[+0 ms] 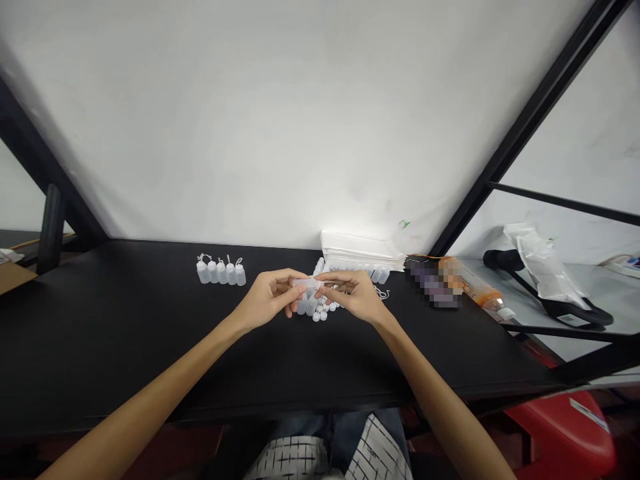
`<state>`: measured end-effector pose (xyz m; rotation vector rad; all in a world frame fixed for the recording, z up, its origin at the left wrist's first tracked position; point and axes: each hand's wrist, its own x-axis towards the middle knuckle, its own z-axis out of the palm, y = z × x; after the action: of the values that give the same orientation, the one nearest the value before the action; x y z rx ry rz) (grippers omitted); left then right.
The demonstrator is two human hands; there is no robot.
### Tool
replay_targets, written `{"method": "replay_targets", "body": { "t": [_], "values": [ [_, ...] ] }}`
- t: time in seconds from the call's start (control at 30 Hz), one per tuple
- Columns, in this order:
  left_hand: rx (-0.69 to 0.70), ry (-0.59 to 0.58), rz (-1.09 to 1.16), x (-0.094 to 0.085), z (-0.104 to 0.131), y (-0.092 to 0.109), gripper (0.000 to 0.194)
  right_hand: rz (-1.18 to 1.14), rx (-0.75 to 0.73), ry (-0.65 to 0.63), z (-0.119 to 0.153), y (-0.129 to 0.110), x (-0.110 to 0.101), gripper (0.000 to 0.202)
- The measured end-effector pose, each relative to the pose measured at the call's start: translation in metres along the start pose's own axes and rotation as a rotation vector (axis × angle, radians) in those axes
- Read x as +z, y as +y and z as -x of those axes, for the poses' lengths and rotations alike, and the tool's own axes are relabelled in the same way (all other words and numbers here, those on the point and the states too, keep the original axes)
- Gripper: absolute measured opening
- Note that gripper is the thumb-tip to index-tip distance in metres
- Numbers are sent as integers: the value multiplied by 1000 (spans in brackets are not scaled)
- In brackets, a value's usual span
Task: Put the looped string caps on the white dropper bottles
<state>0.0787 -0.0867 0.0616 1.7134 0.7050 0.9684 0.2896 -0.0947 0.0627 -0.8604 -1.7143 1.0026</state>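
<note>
Plastic, pale and translucent, takes centre stage: the small bottle [305, 285] lies on its side between two bare hands, above the black table [150, 327]; the left hand [265, 295] grasps its body from the left, thumb on the near side, fingers behind; over on the right, the right hand [357, 293] pinches at the bottle's right end, and the fingertips hide whether a cap sits there; so the bottle bridges the gap, touching both sets of fingertips!

Just beneath in the view, more translucent bottles [306, 307] show behind the fingers; white caps [320, 317] cluster to their right, partly covered by the right hand; away to the left, well apart from the left hand, five capped bottles [221, 273] stand upright in a neat row, thin loops and tips rising from their tops; and on the far side, right of centre, lies a white stack of flat sheets [360, 245], close to the wall [300, 133].
</note>
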Motion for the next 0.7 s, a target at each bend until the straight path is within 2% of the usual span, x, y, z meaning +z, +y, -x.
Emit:
{"method": "replay_targets", "body": {
  "t": [0.2, 0.33, 0.5, 0.7],
  "values": [
    [19, -2, -29, -4, 1, 1, 36, -76, -21, -52, 1, 3, 0, 24],
    [35, 18, -46, -6, 1, 0, 38, -110, -23, -43, 0, 3, 1, 27],
    [123, 21, -97, -10, 0, -6, 36, -177, -11, -14, 0, 7, 5, 27],
    [253, 66, -264, -9, 1, -6, 26, -227, 9, 2, -1, 10, 5, 23]
  ]
}}
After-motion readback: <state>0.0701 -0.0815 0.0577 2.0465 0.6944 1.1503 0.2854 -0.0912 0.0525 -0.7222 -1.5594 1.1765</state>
